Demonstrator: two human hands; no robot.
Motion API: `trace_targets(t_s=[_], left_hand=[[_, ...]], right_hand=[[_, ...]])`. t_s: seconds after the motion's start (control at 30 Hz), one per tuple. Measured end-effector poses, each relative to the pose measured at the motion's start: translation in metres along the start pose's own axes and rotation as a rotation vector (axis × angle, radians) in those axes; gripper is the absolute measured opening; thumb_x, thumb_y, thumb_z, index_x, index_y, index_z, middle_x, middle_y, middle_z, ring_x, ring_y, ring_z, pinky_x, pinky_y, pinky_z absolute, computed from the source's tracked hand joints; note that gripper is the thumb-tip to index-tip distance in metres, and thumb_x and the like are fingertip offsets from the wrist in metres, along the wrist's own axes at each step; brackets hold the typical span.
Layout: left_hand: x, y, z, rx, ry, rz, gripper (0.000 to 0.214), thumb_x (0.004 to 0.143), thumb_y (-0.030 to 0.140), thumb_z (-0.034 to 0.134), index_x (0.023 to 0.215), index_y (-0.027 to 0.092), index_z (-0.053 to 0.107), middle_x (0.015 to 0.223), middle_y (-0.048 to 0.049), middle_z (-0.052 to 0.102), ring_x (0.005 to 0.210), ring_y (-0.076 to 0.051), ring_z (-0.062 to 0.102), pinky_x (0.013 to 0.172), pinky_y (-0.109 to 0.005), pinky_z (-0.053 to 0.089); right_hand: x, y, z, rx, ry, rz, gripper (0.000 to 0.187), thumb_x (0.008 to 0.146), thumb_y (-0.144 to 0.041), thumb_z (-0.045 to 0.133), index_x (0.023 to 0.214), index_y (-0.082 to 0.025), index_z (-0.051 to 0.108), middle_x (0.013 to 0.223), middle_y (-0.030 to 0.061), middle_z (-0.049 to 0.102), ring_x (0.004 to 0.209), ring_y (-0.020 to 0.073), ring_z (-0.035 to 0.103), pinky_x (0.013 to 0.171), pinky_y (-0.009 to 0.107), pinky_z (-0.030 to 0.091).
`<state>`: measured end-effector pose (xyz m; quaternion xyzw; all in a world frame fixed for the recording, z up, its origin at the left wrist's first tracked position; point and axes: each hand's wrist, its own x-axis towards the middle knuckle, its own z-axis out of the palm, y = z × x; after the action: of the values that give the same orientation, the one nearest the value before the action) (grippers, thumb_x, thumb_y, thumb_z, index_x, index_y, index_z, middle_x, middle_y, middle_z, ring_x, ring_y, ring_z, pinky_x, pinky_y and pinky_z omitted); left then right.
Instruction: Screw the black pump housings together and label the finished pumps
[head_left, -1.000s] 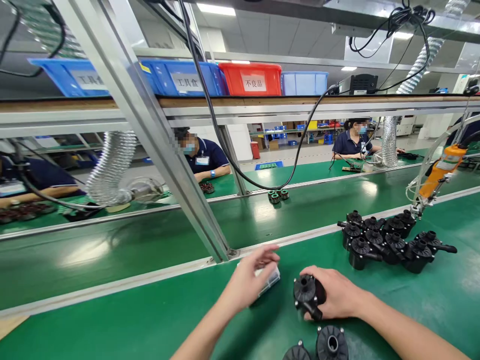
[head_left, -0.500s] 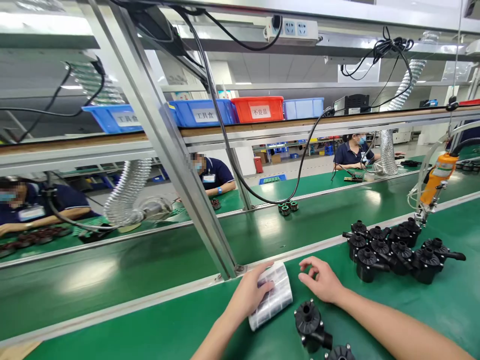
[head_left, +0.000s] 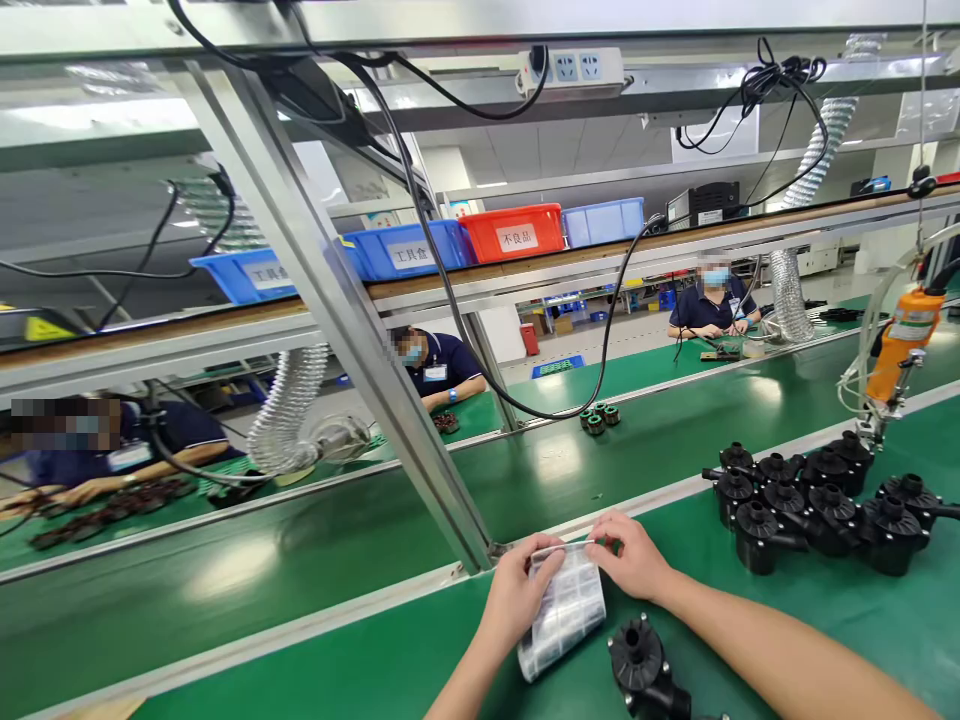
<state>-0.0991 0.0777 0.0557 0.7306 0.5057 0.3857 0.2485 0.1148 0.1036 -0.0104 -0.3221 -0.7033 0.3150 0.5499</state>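
Note:
A silvery-white roll of labels (head_left: 571, 612), marked off in small rectangles, lies tilted on the green work surface. My left hand (head_left: 514, 592) is closed on its left side, thumb across the top. With fingertips pinched together, my right hand (head_left: 634, 560) grips the far upper edge of the same roll, where a thin strip edge shows between both hands. Just right of the roll and below my right wrist stands a black pump housing (head_left: 639, 662) with a top port and a side spout. Part of another is cut off at the bottom edge.
Several black pump housings (head_left: 829, 515) stand grouped at right, below a hanging orange screwdriver (head_left: 904, 340). A slanted metal post (head_left: 360, 330) rises just beyond my hands. A green conveyor belt (head_left: 540, 490) runs behind, with small coils (head_left: 600, 417) on it. Co-workers sit across.
My right hand has moved left and closed on the far edge of the label roll. My left hand has shifted to its upper edge. The camera view has turned slightly.

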Motion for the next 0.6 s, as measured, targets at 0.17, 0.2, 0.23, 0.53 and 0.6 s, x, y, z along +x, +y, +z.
trace_targets(t_s=[0.17,0.2,0.23,0.53,0.6], left_hand=[[-0.002,-0.007,0.005,-0.027,0.051,-0.031,0.036,0.087,0.052,0.068,0.086,0.017,0.078,0.082,-0.0065,0.078,0.073,-0.025,0.067,0.069,-0.031,0.05],[-0.002,-0.008,0.005,-0.028,0.054,-0.034,0.036,0.087,0.051,0.069,0.085,0.017,0.079,0.08,-0.0059,0.078,0.07,-0.024,0.065,0.067,-0.03,0.049],[-0.002,-0.008,0.005,-0.028,0.056,-0.037,0.036,0.087,0.051,0.069,0.084,0.017,0.079,0.078,-0.0055,0.077,0.068,-0.023,0.064,0.066,-0.03,0.048],[-0.001,-0.012,0.005,-0.077,0.068,-0.03,0.033,0.084,0.049,0.072,0.097,0.021,0.085,0.102,-0.0103,0.084,0.095,-0.033,0.074,0.087,-0.039,0.055],[-0.002,-0.012,0.006,-0.083,0.074,-0.029,0.033,0.083,0.048,0.074,0.096,0.021,0.085,0.101,-0.0104,0.084,0.094,-0.033,0.075,0.087,-0.039,0.056]], right_hand=[[0.001,-0.002,0.001,-0.034,0.023,-0.012,0.021,0.095,-0.023,0.066,0.075,-0.02,0.067,0.081,0.0023,0.063,0.081,0.0178,0.059,0.077,0.03,0.045],[0.0,-0.002,0.001,-0.041,0.026,-0.01,0.023,0.096,-0.024,0.065,0.073,-0.019,0.066,0.08,0.0019,0.062,0.08,0.0176,0.059,0.076,0.029,0.044],[0.0,-0.003,0.0,-0.046,0.03,-0.006,0.024,0.096,-0.024,0.065,0.073,-0.019,0.065,0.079,0.0017,0.062,0.079,0.0174,0.058,0.076,0.029,0.044],[0.0,-0.008,-0.001,-0.029,0.06,0.081,0.008,0.087,-0.021,0.071,0.092,-0.019,0.076,0.089,0.0028,0.07,0.069,0.0141,0.062,0.065,0.024,0.048],[0.001,-0.007,-0.001,-0.021,0.06,0.089,0.008,0.086,-0.021,0.071,0.091,-0.018,0.077,0.087,0.0031,0.071,0.069,0.0143,0.063,0.064,0.024,0.049]])
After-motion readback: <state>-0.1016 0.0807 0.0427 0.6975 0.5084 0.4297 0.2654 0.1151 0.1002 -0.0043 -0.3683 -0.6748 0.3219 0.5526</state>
